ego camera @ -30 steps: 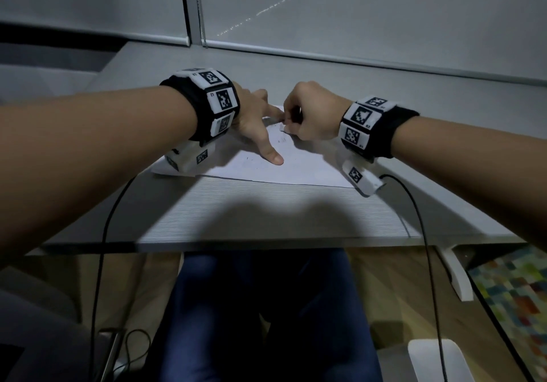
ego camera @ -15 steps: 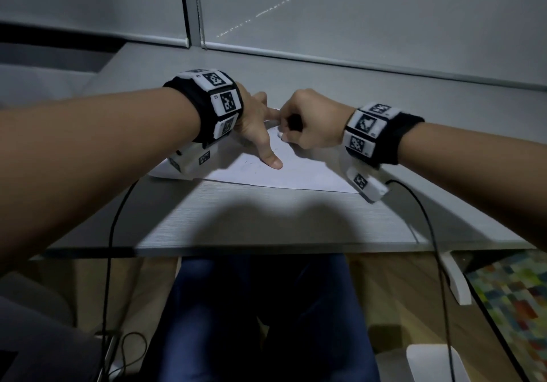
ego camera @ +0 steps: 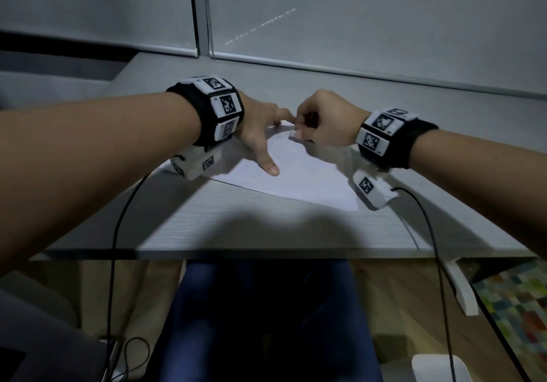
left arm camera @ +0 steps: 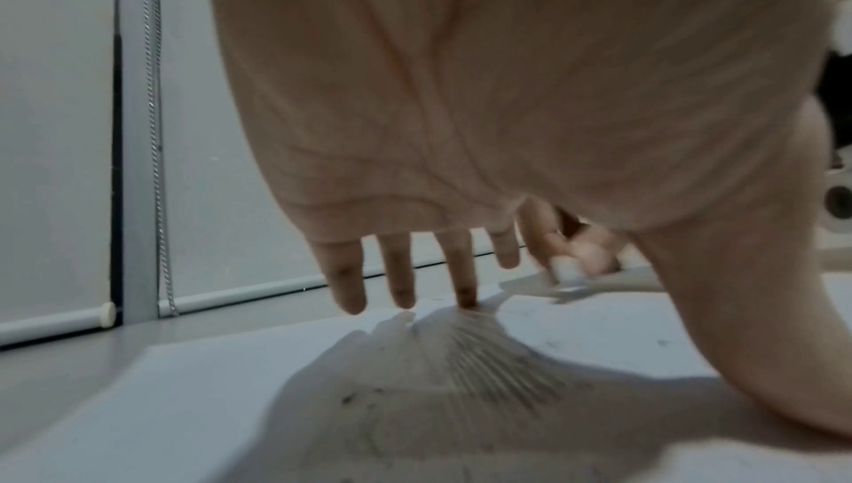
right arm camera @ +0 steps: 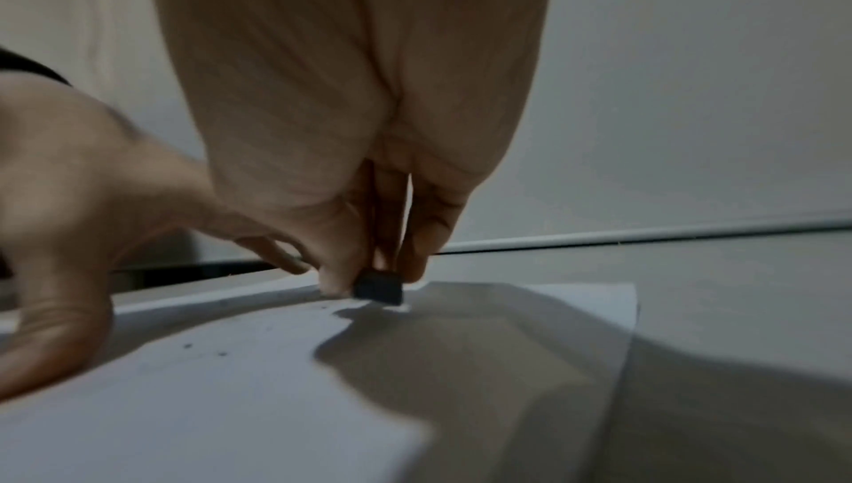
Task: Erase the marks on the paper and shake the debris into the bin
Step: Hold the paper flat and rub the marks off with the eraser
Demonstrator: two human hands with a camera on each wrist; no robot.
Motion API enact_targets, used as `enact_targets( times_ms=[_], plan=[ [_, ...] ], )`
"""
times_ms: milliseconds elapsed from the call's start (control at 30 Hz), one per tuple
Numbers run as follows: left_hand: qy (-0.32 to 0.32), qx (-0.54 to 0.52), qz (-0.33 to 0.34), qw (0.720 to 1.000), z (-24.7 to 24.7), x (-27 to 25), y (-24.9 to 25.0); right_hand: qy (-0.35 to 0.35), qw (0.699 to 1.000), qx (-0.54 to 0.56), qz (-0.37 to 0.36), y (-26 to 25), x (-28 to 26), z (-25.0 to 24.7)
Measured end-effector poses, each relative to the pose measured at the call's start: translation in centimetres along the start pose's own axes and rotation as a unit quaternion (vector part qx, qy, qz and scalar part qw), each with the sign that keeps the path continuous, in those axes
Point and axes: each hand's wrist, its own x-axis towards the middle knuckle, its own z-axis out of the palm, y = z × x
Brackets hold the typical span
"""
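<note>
A white sheet of paper (ego camera: 299, 174) lies on the grey desk, with faint pencil marks and dark crumbs on it (left arm camera: 364, 396). My left hand (ego camera: 260, 133) rests spread on the sheet, fingers straight and thumb pointing toward me, pressing it down (left arm camera: 465, 294). My right hand (ego camera: 322, 121) pinches a small eraser (right arm camera: 378, 287) between thumb and fingers, its lower end on the paper's far part (right arm camera: 276, 381). In the left wrist view the eraser (left arm camera: 565, 270) looks pale and blurred, just right of my left fingertips.
The grey desk (ego camera: 266, 222) runs back to a window sill with drawn blinds (ego camera: 384, 20). Black cables (ego camera: 118, 228) hang off the front edge. Below are my blue trousers, a white bin rim (ego camera: 438, 367) at lower right and a colourful mat (ego camera: 515, 304).
The right hand has shifted a little along the far part of the sheet with the eraser. The left hand stays pressed on the paper, which now sits slightly turned.
</note>
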Motion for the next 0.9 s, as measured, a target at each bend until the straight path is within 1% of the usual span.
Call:
enact_targets(
  times_ms=[67, 100, 167, 200, 333, 367, 433, 500, 633, 767, 900],
  plan=[
    [0.008, -0.005, 0.025, 1.0, -0.3, -0.7, -0.7, -0.038, 0.999, 0.005, -0.003, 0.3, -1.4, -0.2],
    [0.019, 0.003, 0.026, 0.999, -0.4, -1.1, -0.9, -0.055, 0.998, -0.001, -0.007, 0.3, -2.1, -0.2],
    [0.042, 0.023, 0.014, 0.999, -0.7, -1.5, -1.4, -0.066, 0.998, -0.005, -0.013, 0.2, -3.4, -0.1],
    [0.043, 0.027, 0.006, 0.999, -0.8, -1.7, -1.7, -0.068, 0.998, -0.002, -0.014, 0.0, -4.0, -0.2],
    [0.0, -0.024, -0.016, 1.0, -1.2, -2.2, -2.5, -0.09, 0.996, 0.007, -0.021, -0.8, -4.9, -1.1],
    [0.003, -0.036, -0.018, 0.999, -1.2, -2.2, -2.4, -0.086, 0.996, 0.011, -0.018, -0.8, -4.7, -1.3],
    [0.024, -0.051, -0.018, 0.998, -1.1, -2.2, -1.7, -0.054, 0.998, 0.013, -0.006, -0.3, -4.1, -1.9],
    [0.045, -0.045, -0.007, 0.998, -0.8, -1.9, -0.8, -0.029, 1.0, 0.009, 0.004, 0.2, -3.5, -2.2],
    [0.023, -0.006, 0.012, 1.0, 0.1, -0.9, 0.8, -0.036, 0.999, 0.022, 0.006, 0.7, -2.7, -1.3],
    [0.029, 0.016, 0.002, 0.999, 0.4, 0.0, 1.2, -0.014, 0.999, 0.036, 0.011, 0.5, -1.7, -0.2],
    [0.007, 0.009, -0.011, 1.0, 0.2, 0.0, 1.1, -0.006, 1.0, 0.008, 0.003, 0.0, -1.4, 0.9]
  ],
)
